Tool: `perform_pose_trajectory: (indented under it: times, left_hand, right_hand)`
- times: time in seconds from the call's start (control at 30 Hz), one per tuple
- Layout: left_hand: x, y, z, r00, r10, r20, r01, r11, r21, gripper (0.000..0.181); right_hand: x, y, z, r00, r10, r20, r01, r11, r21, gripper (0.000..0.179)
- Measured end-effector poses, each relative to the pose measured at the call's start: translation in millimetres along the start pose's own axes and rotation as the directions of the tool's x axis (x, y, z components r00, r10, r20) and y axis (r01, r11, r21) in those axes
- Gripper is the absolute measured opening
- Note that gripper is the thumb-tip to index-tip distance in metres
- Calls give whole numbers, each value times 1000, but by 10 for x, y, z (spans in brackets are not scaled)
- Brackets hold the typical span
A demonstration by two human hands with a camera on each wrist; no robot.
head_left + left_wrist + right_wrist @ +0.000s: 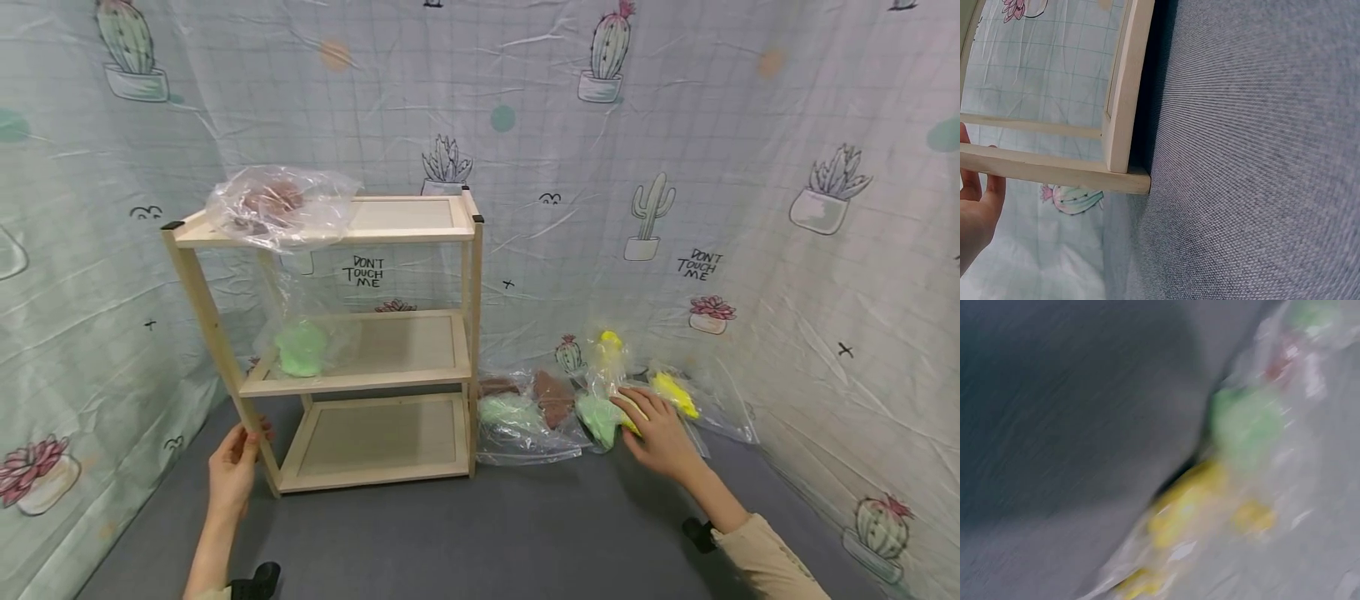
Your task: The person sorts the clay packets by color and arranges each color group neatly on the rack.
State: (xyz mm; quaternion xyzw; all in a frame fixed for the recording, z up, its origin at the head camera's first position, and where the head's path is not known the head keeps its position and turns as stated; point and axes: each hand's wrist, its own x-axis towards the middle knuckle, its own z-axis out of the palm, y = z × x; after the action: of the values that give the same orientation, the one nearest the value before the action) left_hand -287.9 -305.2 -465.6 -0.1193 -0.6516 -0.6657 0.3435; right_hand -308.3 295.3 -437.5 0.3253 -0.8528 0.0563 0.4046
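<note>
A small pale wooden shelf rack stands on the grey surface. My left hand grips its front left leg low down, thumb in front and fingers behind. At the right, my right hand is over clear plastic bags, its fingers spread and slightly bent. Under and beside the fingertips lie a yellow item and a bagged green item. Another bagged yellow item lies just beyond the hand. The right wrist view is blurred and does not show the hand; what the bagged items are is unclear.
A bag with a brown item lies on the top shelf; a bagged green item sits on the middle one. Beside the rack's right leg lies a bag with green and brown items. A cactus-print sheet hangs behind and at both sides.
</note>
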Motion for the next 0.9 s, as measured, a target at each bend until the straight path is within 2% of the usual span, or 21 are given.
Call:
perform_pose_trajectory:
  times: [0.03,0.07,0.2,0.27,0.3,0.43,0.53,0.7,0.8,0.9]
  left_hand:
    - [12,-57,-34,1000,16,24,-15,999,-37,28]
    - [2,-20,-10,1000,-4,4,4,1000,21,29]
    - [5,-11,-4,1000,-26,-13,26,1000,5,27]
    - [-26,123,71,996,-62,-61,67,994,84,28]
    - [-27,123,74,996,-57,-62,60,997,51,27]
    - [-31,148,84,993,-89,-78,94,994,59,27]
    - [-26,172,91,984,-143,-105,154,983,104,28]
    - [-9,195,102,968,-211,-136,226,968,106,29]
    - [-2,197,101,963,-232,-138,247,963,111,31]
    - [-3,195,94,968,-219,-121,232,967,105,31]
  right_hand:
    - [-47,60,6,1000,7,14,-7,1000,-21,38]
    - [-89,117,13,999,16,28,-15,999,-44,40]
    - [-216,313,45,992,88,90,-76,989,-123,55]
    - [-264,395,61,981,145,130,-125,980,-156,56]
    - [-286,433,71,972,177,156,-150,974,-168,57]
    - [-362,563,116,920,281,272,-227,951,-212,62]
    - [-402,638,157,884,324,336,-258,939,-228,65]
    - [-435,721,227,833,366,414,-295,928,-227,72]
    - [-430,756,273,813,377,444,-306,925,-226,75]
    - [-411,774,315,799,382,465,-306,923,-234,76]
